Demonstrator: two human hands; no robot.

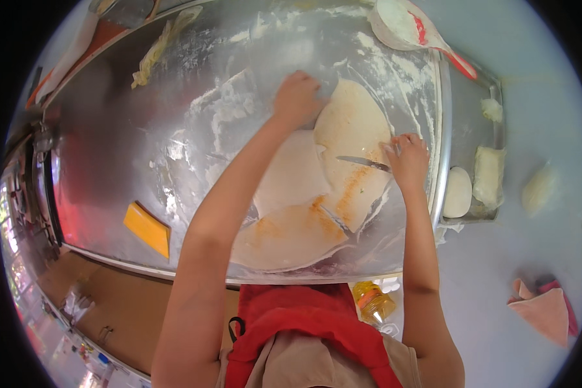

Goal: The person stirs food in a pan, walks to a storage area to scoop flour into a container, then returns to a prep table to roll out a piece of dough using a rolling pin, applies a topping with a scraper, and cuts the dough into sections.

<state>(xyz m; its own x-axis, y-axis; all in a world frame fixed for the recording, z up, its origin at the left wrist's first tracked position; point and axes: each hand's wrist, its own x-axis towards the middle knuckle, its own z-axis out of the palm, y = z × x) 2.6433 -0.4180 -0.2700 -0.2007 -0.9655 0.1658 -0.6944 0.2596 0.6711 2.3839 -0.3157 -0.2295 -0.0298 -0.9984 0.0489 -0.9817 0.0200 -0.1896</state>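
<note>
A thin, rolled-out dough sheet (pixel 291 171) lies on the floured metal table, cut and spread into several flaps. Orange-brown seasoning streaks the right flap (pixel 354 129) and the near flap (pixel 284 239). At the far left edge of the right flap, my left hand (pixel 297 98) is closed with its fingertips at the dough; the exact grip is partly hidden. My right hand (pixel 409 160) is closed at that flap's right edge. From it a knife (pixel 362 161) points left, its blade across the dough and its handle hidden by the hand.
A yellow scraper (pixel 147 229) lies on the table (pixel 110 161) at left. Crumpled plastic (pixel 165 45) sits far left, a flour scoop (pixel 401 26) far right. Beside the table, a tray (pixel 482 212) holds a dough ball (pixel 458 193) and a wrapped block (pixel 489 176). Cloths (pixel 546 310) lie lower right.
</note>
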